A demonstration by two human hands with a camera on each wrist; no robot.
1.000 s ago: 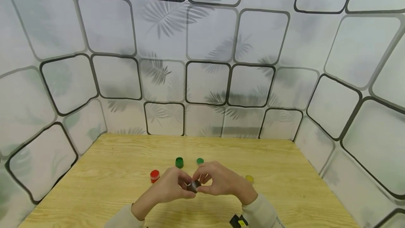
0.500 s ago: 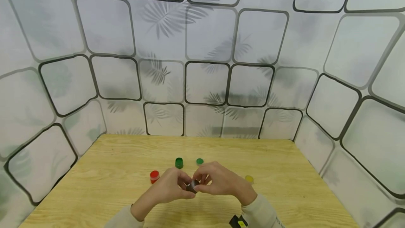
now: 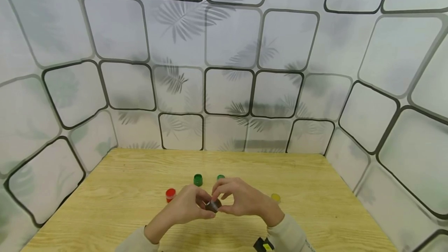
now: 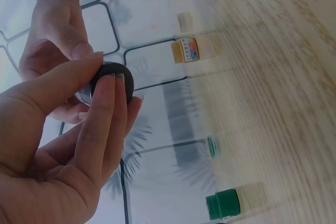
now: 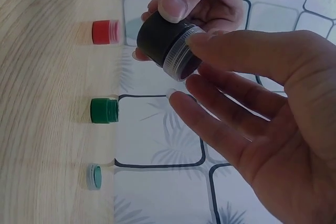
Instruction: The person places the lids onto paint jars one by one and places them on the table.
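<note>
My left hand (image 3: pixel 189 206) grips a small black paint jar (image 5: pixel 153 38) by its body, thumb on one side and fingers on the other. The jar is tilted, and its clear ribbed screw lid (image 5: pixel 181 59) points toward my right hand (image 3: pixel 241 197). In the right wrist view, my right thumb presses the lid's edge, with the fingers spread just beyond it. Seen from the head, the right fingertips and thumb stand on opposite sides of the lid. Both hands are above the table's front half. In the left wrist view the black jar (image 4: pixel 126 82) partly covers the right hand.
On the wooden table (image 3: pixel 140 174) stand a red jar (image 3: pixel 170 195) with a clear lid, an open green jar (image 3: pixel 198 180) and its loose lid (image 5: pixel 94 177). A yellow jar (image 4: pixel 186 50) stands beside a loose lid (image 4: pixel 185 22). A patterned curtain (image 3: pixel 231 88) surrounds the table.
My right fingers have lifted and shifted slightly around the lid, and that hand now covers more of the loose green lid. The left hand and the jar have stayed nearly in place.
</note>
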